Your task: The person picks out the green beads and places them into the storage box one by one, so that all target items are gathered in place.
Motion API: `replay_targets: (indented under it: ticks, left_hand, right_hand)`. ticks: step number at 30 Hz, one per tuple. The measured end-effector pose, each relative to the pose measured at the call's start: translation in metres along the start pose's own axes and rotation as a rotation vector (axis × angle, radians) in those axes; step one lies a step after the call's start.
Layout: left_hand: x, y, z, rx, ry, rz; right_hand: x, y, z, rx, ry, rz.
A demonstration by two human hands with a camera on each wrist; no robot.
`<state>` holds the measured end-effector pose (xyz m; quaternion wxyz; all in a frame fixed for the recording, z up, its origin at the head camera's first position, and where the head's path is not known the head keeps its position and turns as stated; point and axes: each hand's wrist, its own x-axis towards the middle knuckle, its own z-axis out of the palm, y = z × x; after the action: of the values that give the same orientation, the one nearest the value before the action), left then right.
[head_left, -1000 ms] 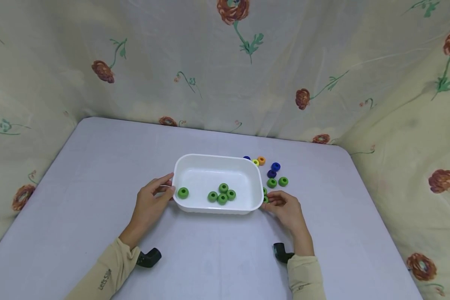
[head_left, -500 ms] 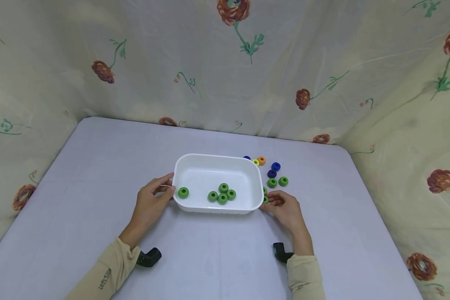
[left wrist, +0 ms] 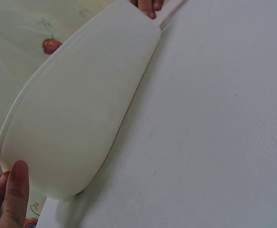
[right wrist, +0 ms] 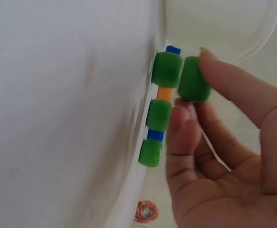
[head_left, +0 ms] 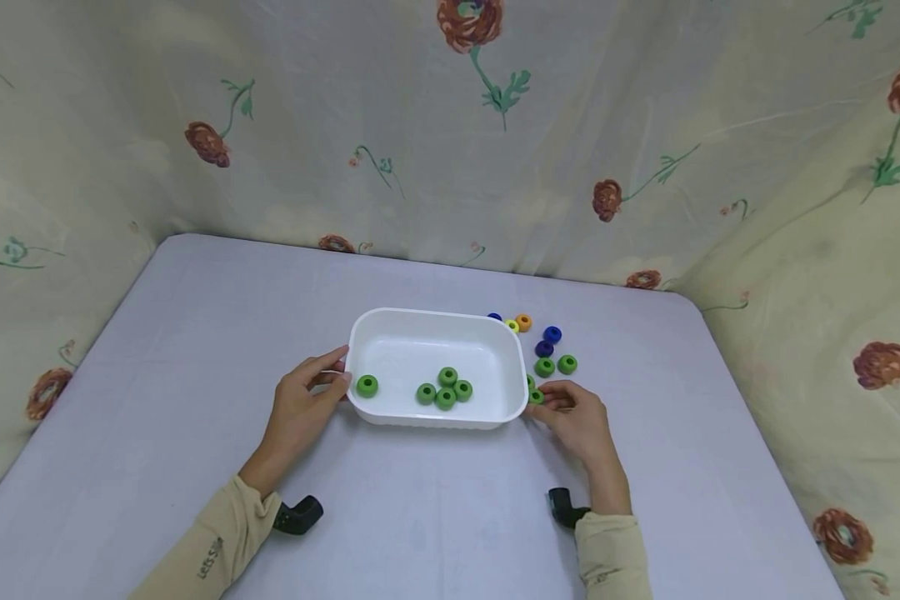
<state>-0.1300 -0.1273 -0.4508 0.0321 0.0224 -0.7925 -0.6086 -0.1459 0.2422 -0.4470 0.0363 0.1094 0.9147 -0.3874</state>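
A white tray holds several green beads, one of them apart near its left end. The left hand grips the tray's left end; in the left wrist view its thumb lies against the tray wall. At the tray's right end, the right hand pinches a green bead between thumb and fingers. The right wrist view shows that bead lifted off the table, beside another green bead that stands on it.
Right of the tray lie two green beads, two blue beads and an orange bead. A yellow bead and another blue one are partly hidden behind the tray's corner. Floral cloth hangs behind the table.
The right hand and its pinched green bead have shifted slightly to the right and up, away from the tray's edge. The left hand and tray stay in place.
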Motion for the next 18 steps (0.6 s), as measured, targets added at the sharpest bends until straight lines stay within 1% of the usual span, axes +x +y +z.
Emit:
replay_targets:
  ticks: [7,18]
  left_hand:
    - [0.000,0.000,0.000,0.012,0.002,0.003]
    - [-0.001,0.000,0.001,0.020,0.003,0.001]
  right_hand:
    - [-0.002,-0.003,-0.009,-0.008,0.073,-0.043]
    - [-0.009,-0.019,-0.018,-0.008,0.117,-0.132]
